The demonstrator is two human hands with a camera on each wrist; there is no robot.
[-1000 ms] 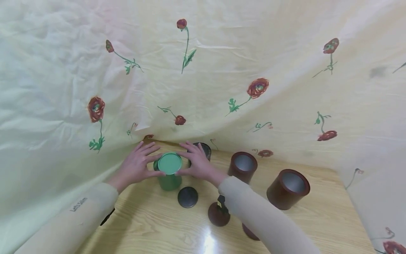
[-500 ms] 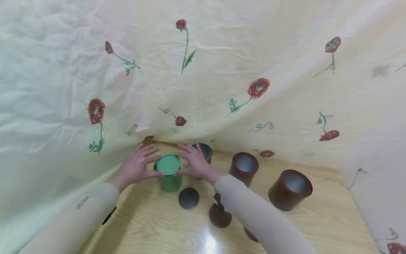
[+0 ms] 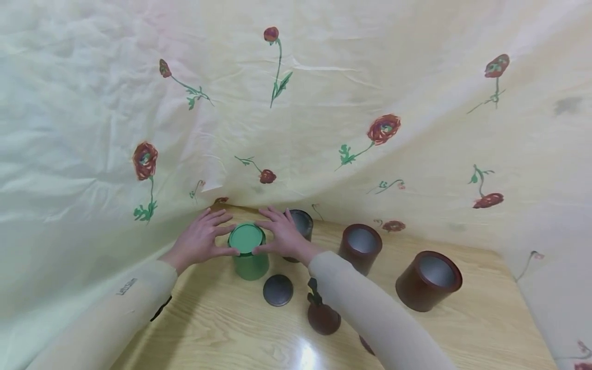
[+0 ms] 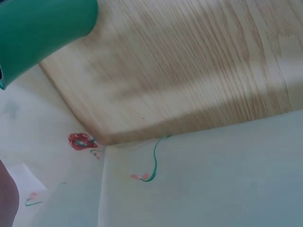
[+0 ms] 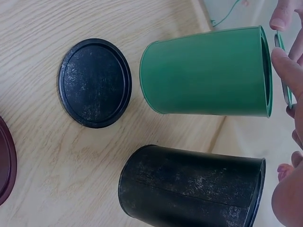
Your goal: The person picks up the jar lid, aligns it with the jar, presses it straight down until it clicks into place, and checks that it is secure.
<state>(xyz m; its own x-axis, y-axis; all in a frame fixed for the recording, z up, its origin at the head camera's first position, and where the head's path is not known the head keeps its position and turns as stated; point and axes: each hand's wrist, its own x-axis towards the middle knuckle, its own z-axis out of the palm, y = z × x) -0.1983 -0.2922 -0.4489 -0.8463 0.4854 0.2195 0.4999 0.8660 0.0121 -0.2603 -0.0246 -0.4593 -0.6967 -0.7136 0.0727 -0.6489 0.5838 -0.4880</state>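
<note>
A green round lid [image 3: 246, 238] is held level between my two hands, over the mouth of a green can [image 3: 251, 267] that stands upright on the table. My left hand [image 3: 199, 239] grips the lid's left edge between thumb and fingers. My right hand [image 3: 287, 239] pinches its right edge, with the other fingers spread. Seen from the right wrist, a narrow gap separates the lid [image 5: 287, 94] from the can's rim [image 5: 267, 71]. Only the side of the green can [image 4: 47, 28] shows in the left wrist view.
An uncovered black can [image 3: 302, 224] stands behind my right hand. Two uncovered brown cans [image 3: 363, 254] stand farther right. A black lid [image 3: 278, 290] lies in front of the green can; brown lids [image 3: 324, 319] lie partly under my right sleeve. Flowered cloth [image 3: 324, 103] rises behind the table.
The green lid has shifted slightly left relative to the can and now lines up more closely over its mouth. Both hands keep their hold. The head view has moved a little.
</note>
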